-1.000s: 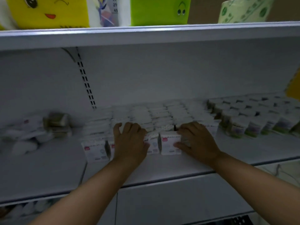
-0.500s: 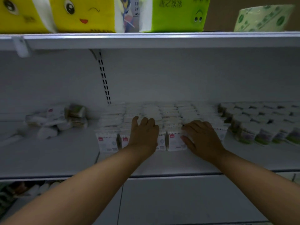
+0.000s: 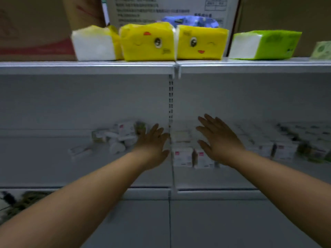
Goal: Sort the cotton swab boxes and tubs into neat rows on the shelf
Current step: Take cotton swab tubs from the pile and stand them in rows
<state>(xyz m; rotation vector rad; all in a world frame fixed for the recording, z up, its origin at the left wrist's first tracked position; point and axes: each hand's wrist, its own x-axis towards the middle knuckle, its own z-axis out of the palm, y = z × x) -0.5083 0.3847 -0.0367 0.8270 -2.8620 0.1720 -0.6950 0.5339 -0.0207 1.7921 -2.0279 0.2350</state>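
Left hand: hovering, fingers straight, gripping nothing.
Right hand: hovering likewise, hiding some boxes.
Cotton swab boxes: sitting on shelf between hands, labels blurred.
Loose pile: lying leftward, unidentifiable.

Boxes in rows fill the shelf right of a loose pile.

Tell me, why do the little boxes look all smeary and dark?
In the head view the lower shelf is dim, and the cotton swab boxes and loose heap are smeared by blur; the yellow tissue packs above look brighter and sharper.
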